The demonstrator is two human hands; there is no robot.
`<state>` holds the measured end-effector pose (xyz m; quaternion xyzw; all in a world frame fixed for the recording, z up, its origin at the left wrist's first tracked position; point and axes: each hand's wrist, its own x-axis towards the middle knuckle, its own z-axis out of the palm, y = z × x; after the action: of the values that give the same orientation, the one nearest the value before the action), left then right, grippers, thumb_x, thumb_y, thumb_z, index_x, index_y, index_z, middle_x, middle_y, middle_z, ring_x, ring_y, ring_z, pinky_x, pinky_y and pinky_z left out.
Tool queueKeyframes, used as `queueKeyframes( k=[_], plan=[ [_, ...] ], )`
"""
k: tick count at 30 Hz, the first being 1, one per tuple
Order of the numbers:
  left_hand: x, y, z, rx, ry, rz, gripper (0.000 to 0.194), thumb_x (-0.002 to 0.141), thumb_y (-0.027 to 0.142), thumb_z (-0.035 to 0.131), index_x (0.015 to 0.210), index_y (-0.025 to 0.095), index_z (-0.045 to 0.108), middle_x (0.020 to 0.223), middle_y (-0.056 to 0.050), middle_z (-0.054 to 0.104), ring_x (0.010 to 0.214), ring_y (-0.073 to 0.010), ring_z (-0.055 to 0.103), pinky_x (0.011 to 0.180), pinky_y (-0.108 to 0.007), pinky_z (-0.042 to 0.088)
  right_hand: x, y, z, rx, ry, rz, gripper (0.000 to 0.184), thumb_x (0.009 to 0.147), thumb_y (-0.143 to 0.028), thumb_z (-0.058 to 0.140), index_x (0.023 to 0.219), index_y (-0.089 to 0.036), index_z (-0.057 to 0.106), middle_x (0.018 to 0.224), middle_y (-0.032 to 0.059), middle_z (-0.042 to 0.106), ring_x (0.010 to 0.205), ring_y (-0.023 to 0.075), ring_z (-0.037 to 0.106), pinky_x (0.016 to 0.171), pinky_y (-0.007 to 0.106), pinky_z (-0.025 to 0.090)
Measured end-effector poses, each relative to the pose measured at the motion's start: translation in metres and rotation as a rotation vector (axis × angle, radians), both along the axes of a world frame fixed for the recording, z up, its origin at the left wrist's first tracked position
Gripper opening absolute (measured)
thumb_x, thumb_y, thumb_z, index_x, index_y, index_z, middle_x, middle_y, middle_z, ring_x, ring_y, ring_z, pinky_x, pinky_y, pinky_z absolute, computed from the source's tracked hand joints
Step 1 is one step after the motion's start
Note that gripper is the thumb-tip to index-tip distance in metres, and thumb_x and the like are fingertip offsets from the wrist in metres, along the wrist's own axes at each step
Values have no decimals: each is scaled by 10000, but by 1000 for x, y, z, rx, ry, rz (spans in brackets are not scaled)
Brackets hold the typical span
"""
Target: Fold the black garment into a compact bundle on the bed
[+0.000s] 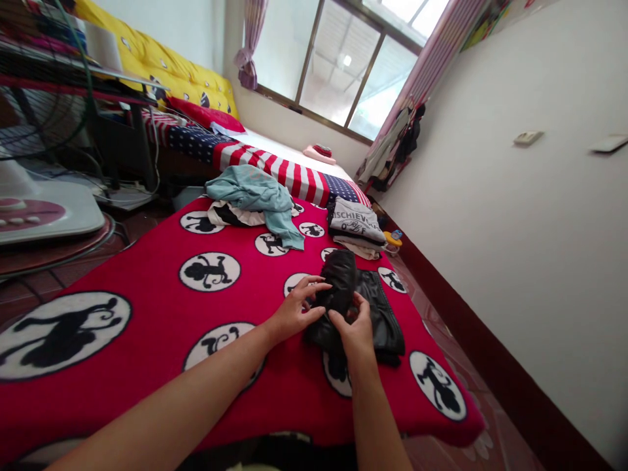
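Observation:
A black garment (366, 307) lies partly folded on a red blanket (161, 307) printed with black monkeys in white circles. My left hand (297, 306) rests on the garment's left edge with its fingers spread. My right hand (354, 327) pinches a fold of the black cloth near its middle. Both forearms reach in from the bottom of the view.
A heap of unfolded clothes topped by a teal shirt (258, 196) lies further back. A stack of folded shirts (356, 226) sits at the back right. Beyond is a bed with a stars-and-stripes cover (275, 163). A fan (34, 131) stands left; a white wall (515, 229) runs right.

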<state>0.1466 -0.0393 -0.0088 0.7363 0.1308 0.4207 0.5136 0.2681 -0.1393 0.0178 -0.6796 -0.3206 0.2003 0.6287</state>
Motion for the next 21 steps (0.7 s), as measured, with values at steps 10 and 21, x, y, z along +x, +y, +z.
queueKeyframes(
  k=[10,21],
  plan=[
    [-2,-3,-1,223,6,-51,586,790,240,644,1359,265,507,1467,-87,435,1326,-273,403,1112,-479,299,34,9,26,-151,-113,-4,564,578,-460,792,1049,-184,654,877,73,713,774,242,661,525,280,490],
    [5,2,-7,-114,-33,62,525,819,247,591,1328,204,474,1272,-110,543,875,-150,624,651,-247,485,72,3,82,-188,89,42,159,558,-203,725,694,-166,651,579,29,664,467,165,570,414,252,420]
  ],
)
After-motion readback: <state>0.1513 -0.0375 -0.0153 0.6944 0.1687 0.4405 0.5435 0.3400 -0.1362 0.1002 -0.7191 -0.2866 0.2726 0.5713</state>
